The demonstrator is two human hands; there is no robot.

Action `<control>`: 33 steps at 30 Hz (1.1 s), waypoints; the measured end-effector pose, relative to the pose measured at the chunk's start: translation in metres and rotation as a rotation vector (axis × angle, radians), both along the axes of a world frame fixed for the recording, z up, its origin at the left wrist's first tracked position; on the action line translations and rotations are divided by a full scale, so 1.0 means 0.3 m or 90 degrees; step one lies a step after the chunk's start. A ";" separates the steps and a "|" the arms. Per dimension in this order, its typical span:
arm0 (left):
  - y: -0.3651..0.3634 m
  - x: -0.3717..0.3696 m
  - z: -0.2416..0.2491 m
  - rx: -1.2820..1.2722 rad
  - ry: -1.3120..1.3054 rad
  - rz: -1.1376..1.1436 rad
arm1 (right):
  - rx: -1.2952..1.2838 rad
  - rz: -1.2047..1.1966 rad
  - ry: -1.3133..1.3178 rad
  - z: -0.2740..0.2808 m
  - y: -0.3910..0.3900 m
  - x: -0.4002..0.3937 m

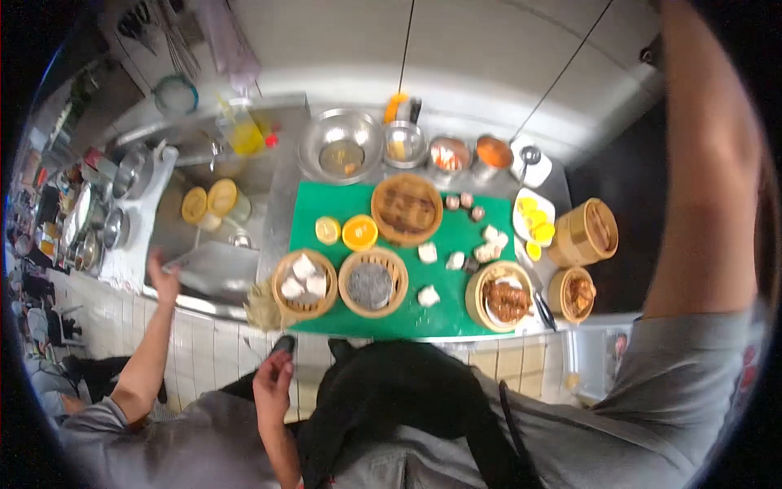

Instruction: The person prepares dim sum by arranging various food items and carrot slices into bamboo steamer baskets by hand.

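My left hand (273, 383) is raised below the counter's front edge, empty, its fingers loosely bent and apart. The nearest thing to it is a bamboo steamer with white pieces (305, 285), beyond a crumpled leafy bundle (265, 308). My right forearm rises along the right side, and its hand is out of frame. On the green board (391, 322) are a steamer with a grey disc (371, 285), a brown-topped steamer (407, 208), a steamer with glazed brown food (505, 301), orange halves (359, 233) and white cubes (428, 296).
At the left, a co-worker's hand (165, 279) reaches over the sink (269, 212), which holds yellow-topped containers (221, 196). Metal bowls (340, 147) line the back. Right of the board are a knife (544, 311), a plate of yellow pieces (533, 220) and more steamers (584, 233).
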State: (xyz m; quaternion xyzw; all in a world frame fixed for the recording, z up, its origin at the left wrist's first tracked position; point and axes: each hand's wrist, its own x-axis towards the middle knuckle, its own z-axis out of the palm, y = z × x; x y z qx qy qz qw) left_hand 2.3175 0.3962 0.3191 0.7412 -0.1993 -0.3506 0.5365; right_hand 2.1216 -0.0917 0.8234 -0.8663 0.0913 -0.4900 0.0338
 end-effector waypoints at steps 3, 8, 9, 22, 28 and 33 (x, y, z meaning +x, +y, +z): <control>-0.090 -0.007 0.119 -0.081 0.042 -0.038 | -0.016 0.199 -0.039 -0.006 0.131 -0.032; -0.362 -0.042 0.343 -0.415 0.077 -0.160 | 0.266 0.296 0.086 -0.391 0.398 -0.017; -0.422 -0.063 0.362 -0.412 0.081 -0.173 | 0.407 0.259 0.094 -0.573 0.401 0.015; -0.546 -0.153 0.248 -0.265 0.110 -0.160 | 0.669 -0.405 -0.269 -1.266 0.149 -0.681; -0.460 -0.117 0.132 -0.246 0.130 -0.161 | 0.645 -0.766 -0.214 -1.331 -0.127 -1.204; -0.457 -0.185 0.178 -0.229 0.167 -0.134 | 0.478 -0.946 0.109 -1.438 -0.134 -1.262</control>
